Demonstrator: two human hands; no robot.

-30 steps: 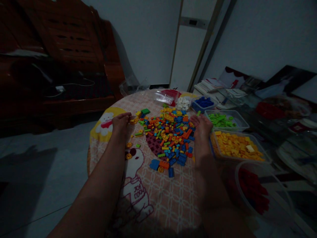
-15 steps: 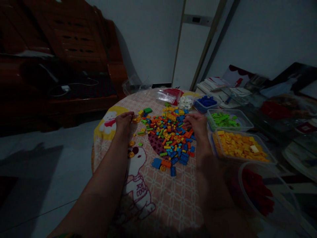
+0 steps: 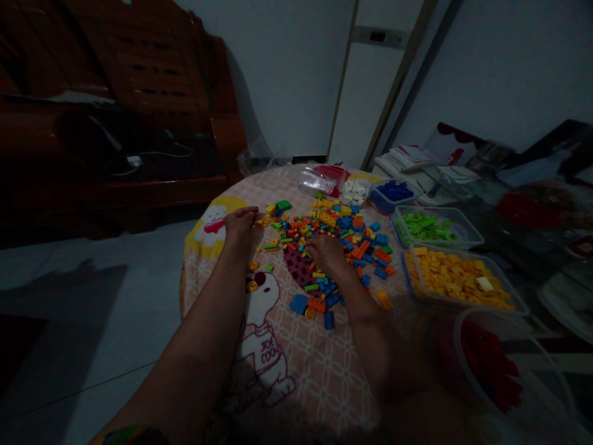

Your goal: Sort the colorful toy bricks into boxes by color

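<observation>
A mixed heap of small toy building bricks (image 3: pixel 365 247) in orange, blue, yellow and green lies on a patterned cloth. My right hand (image 3: pixel 327 252) reaches into the heap, over the edge of a purple studded plate (image 3: pixel 296 269). Its fingers are bent together and point down among the bricks; whatever is between them is too small to make out. At the heap's left side, my left hand (image 3: pixel 241 221) is low over the cloth with curled fingers, beside a few small yellow bricks (image 3: pixel 263 221). Its fingertips are dark, so anything in them cannot be identified.
Along the right stand clear tubs of blue bricks (image 3: pixel 393 191), green bricks (image 3: pixel 428 227), yellow bricks (image 3: pixel 456 275) and red bricks (image 3: pixel 491 364). White bricks (image 3: pixel 354 192) and a clear plastic tray (image 3: pixel 317 179) lie at the back. A wooden bench (image 3: pixel 227 136) stands beyond the table.
My right hand has moved left and toward me, from the heap's right side to its middle. Bricks formerly behind it now show on the right. My left hand stays in place.
</observation>
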